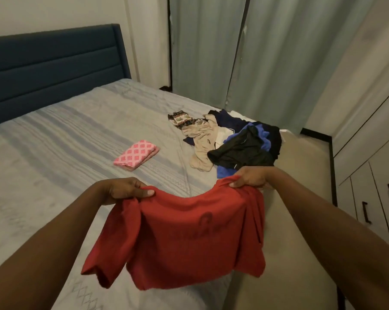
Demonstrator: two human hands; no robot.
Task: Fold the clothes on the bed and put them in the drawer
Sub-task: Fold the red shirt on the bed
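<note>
Step in hand, as we judge it: opening out the red T-shirt (189, 238) ahead of folding it. We hold it in the air over the near corner of the bed (54, 175), at about 6 o'clock in view, body and sleeves hanging loose below the top edge.

Left hand (124, 190): closed, thumb on top, fingers curled under, pinching the shirt's upper edge at the left shoulder. Right hand (249, 176): closed likewise, bunching the upper edge at the right shoulder. The cloth sags in a shallow curve between the two grips; a faint printed mark shows on the chest.

Elsewhere on the bed: one folded pink patterned piece (136, 157) at 12 o'clock from the shirt, well apart. The unfolded pile (229, 142) of black, blue, beige and patterned garments lies at 1 o'clock, near the bed's right edge, just beyond our right hand.

Drawer fronts (372, 198) with dark handles stand at 3 o'clock, shut.

Next move, our estimate: lay the shirt flat on the bare sheet, smooth it, fold sleeves in. Most of the task remains.
</note>
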